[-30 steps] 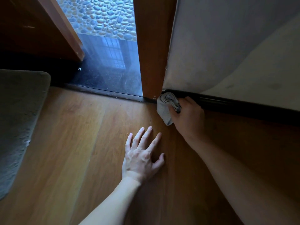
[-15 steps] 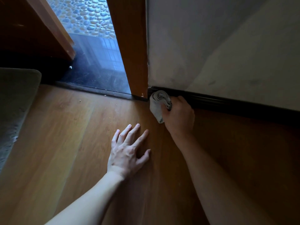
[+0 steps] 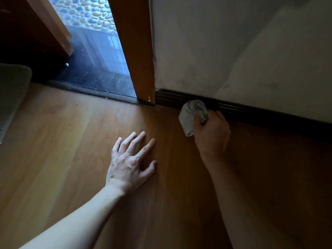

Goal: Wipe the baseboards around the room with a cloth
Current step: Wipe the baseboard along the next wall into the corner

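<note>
A dark grooved baseboard runs along the foot of the pale wall, from the door frame off to the right. My right hand is closed around a bunched grey cloth and presses it against the baseboard a short way right of the frame. My left hand lies flat on the wooden floor with its fingers spread, below and left of the cloth, holding nothing.
An orange-brown door frame post meets the baseboard's left end. Left of it lie a dark glossy threshold and pebble flooring. A grey mat sits at the left edge. Small crumbs dot the wooden floor.
My right hand has slid the cloth to the right along the baseboard, away from the door frame, exposing the baseboard's left end. My left hand stays flat on the floor.
</note>
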`<state>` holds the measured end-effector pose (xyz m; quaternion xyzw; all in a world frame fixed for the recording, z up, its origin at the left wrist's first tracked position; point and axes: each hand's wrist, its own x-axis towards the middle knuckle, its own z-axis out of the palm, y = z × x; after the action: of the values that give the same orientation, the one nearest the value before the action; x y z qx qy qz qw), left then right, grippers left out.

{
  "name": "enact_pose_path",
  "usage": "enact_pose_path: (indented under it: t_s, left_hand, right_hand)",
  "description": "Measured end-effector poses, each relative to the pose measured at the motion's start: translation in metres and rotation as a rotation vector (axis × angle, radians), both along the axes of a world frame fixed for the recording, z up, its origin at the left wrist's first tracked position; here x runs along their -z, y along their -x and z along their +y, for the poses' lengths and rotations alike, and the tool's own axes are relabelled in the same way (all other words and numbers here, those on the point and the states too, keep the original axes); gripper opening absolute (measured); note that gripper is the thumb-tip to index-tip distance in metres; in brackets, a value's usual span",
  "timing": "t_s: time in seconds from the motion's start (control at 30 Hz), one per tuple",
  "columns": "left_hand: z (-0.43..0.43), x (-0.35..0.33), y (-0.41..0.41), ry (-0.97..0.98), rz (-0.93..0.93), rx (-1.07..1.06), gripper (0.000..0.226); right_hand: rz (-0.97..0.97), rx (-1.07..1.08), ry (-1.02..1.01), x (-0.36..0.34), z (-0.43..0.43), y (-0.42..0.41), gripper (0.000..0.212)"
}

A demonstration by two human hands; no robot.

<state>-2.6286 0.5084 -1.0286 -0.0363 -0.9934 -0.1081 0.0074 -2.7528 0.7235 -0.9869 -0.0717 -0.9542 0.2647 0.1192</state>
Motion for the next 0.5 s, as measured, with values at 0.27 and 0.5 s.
enact_pose_path:
  t_s: [0.27, 0.5]
  left_hand:
    - [0.000, -0.002, -0.001, 0.013, 0.010, 0.010, 0.063]
    - [-0.001, -0.002, 0.000, 0.008, -0.007, 0.012, 0.063]
  right_hand:
    - [-0.004, -0.049, 0.018, -0.001, -0.004, 0.001, 0.032]
    - [0.017, -0.020, 0.018, -0.001, -0.003, 0.000, 0.028]
